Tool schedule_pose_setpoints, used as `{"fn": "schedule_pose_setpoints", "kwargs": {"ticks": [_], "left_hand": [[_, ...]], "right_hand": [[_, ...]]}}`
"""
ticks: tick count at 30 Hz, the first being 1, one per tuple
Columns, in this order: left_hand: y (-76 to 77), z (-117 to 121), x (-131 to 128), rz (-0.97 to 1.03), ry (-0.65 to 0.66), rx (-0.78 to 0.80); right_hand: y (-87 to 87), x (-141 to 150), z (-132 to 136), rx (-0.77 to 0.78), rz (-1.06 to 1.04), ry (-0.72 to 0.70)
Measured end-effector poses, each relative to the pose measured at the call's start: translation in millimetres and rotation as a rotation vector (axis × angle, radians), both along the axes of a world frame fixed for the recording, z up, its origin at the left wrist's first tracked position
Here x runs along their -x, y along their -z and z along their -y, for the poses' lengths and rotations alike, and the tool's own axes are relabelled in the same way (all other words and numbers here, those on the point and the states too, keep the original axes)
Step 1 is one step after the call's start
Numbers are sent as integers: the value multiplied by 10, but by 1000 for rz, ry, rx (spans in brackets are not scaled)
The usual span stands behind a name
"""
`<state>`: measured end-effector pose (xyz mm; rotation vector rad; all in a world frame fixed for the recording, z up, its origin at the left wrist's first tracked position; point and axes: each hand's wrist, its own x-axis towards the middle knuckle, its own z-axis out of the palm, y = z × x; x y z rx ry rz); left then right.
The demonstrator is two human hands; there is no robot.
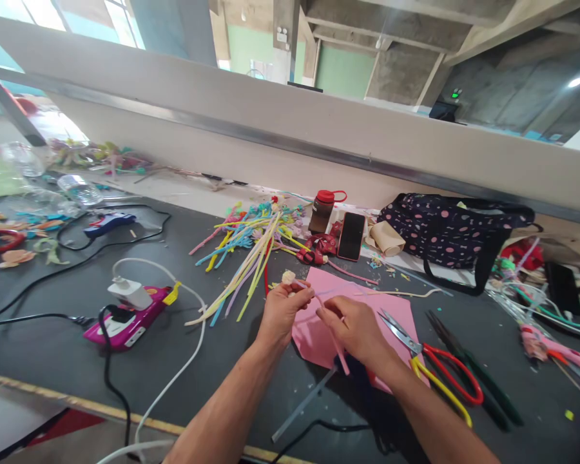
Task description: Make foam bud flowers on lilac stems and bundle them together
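My left hand (281, 308) pinches a thin pink stem that looks like a pipe cleaner (341, 358), near a small cream flower (289, 277). My right hand (352, 325) is closed on the same stem lower down, its loose end hanging below the fingers. Both hands are above a pink sheet (312, 338). Below my right hand lies a dark blue glue gun, mostly hidden, with a clear glue stick (302, 406) jutting out. Red-handled scissors (415, 347) lie on the sheet's right side, beside a yellow handle (442, 396) and a dark green-handled tool (483, 380).
Bundled coloured stems (251, 258) lie behind my left hand. A red-lidded bottle (321, 211), a phone (351, 236) and a patterned bag (449, 235) stand along the white partition. A magenta power strip (128, 325) with cables and another blue glue gun (109, 224) lie left.
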<state>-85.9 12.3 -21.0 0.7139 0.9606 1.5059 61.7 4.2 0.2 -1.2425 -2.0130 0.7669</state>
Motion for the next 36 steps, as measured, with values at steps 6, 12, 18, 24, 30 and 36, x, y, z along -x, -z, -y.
{"fn": "schedule_pose_setpoints", "kwargs": {"ticks": [6, 12, 18, 24, 30, 36], "left_hand": [[7, 14, -14, -3, 41, 18], [10, 11, -9, -15, 82, 27], [-65, 12, 94, -50, 167, -3], [-135, 54, 172, 28, 273, -48], [-99, 30, 170, 32, 280, 22], [-59, -25, 144, -44, 143, 91]], "right_hand": [[-108, -84, 54, -622, 373, 9], [14, -58, -21, -594, 496, -51], [-64, -104, -44, 37, -18, -158], [50, -72, -76, 939, -672, -367], [63, -32, -87, 776, -575, -320], [-28, -134, -110, 129, -80, -42]]}}
